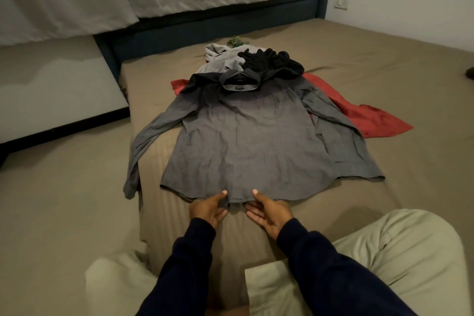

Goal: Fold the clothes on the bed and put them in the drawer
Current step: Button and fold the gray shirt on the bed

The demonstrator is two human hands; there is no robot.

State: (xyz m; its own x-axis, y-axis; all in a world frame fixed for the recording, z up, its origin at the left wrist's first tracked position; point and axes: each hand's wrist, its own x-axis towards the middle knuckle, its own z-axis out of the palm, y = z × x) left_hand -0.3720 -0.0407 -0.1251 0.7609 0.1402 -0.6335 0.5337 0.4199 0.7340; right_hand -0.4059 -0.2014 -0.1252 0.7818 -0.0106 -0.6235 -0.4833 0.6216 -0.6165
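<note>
Bed edge: the bed (384,79) is cut by its left edge running from the headboard (205,25) toward the camera; the floor (64,174) lies open to the left.
Free room: bare sheet is seen right of the shirt and between its hem and the knees (384,251).
Shirt place: the grey shirt (246,141) is spread flat, back up, in the middle of the bed.
Shirt axis: its long axis runs from the camera toward the headboard, collar at the far end, hem nearest; the left sleeve hangs over the bed edge.
Left hand: the left hand (209,209) pinches the hem, thumb on top.
Right hand: the right hand (269,210) grips the hem just beside it, thumb on top, fingers under.
Pile: a red garment (366,115) is partly covered by the shirt; black clothes (272,59) and a light grey garment (220,55) lie beyond the collar.
Hard to tell: a small green item (237,41) behind the pile cannot be identified; the collar label cannot be read.
</note>
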